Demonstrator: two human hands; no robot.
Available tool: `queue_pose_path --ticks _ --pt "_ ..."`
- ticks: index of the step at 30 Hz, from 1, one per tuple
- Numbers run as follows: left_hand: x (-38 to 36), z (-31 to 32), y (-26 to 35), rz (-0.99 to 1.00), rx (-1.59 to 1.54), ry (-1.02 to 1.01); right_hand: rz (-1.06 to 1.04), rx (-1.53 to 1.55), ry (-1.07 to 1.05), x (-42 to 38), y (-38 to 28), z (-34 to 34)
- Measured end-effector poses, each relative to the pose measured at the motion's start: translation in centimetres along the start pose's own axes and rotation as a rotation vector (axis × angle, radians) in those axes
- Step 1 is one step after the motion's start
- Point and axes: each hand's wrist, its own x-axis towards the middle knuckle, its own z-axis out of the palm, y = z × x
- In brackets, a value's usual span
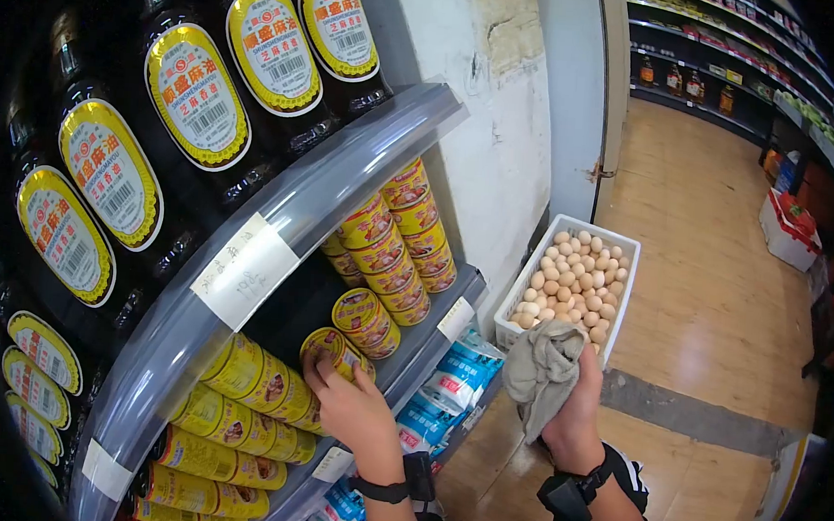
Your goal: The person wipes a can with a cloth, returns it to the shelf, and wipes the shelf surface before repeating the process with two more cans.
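Observation:
My left hand [357, 410] reaches onto the lower shelf, its fingers curled over the near side of a yellow tin can [330, 347]. Right behind it stands another yellow can [367, 322], with a red and yellow lid. My right hand [579, 415] grips a crumpled grey cloth [545, 366], held out in front of the egg crate. Stacked yellow cans [393, 259] rise at the back of the shelf. More yellow cans [241, 383] are piled on the near side of my left hand.
Dark sesame oil bottles [197, 93] line the upper shelf, behind a clear plastic shelf edge [278, 206] with a price tag. Blue and white bags [458, 376] lie below. A white crate [627, 300] of eggs stands on the floor by the wall. Stocked shelves [702, 49] run across the aisle.

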Motion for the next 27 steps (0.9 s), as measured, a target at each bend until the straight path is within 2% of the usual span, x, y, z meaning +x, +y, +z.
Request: queue_pose_path --ticks 4,10,17,20,22,26,27 --pt "0.3 -0.1 0.4 -0.054 0.079 -0.057 0.012 0.016 0.016 0.2 -0.2 0.0" --pt "0.2 -1.9 0.5 -0.016 0.161 -0.200 0.028 0.015 0.016 0.0 -0.5 0.5" --pt "0.5 -3.0 0.6 -0.005 0.097 -0.265 0.013 0.008 0.054 -0.1 -0.1 1.1" --pt "0.7 -2.9 1.5 -0.027 -0.042 -0.228 0.035 0.000 0.018 0.0 0.0 0.7" --pt "1.8 -2.9 2.1 0.183 -0.072 -0.036 0.054 0.015 -0.031 -0.1 0.1 0.8" --pt "4.4 -1.7 3.1 0.196 -0.127 0.106 0.102 0.031 0.007 -0.2 0.4 0.5" --pt "4.8 -1.3 3.0 0.250 -0.087 0.132 0.111 0.006 0.018 0.1 0.7 0.0"
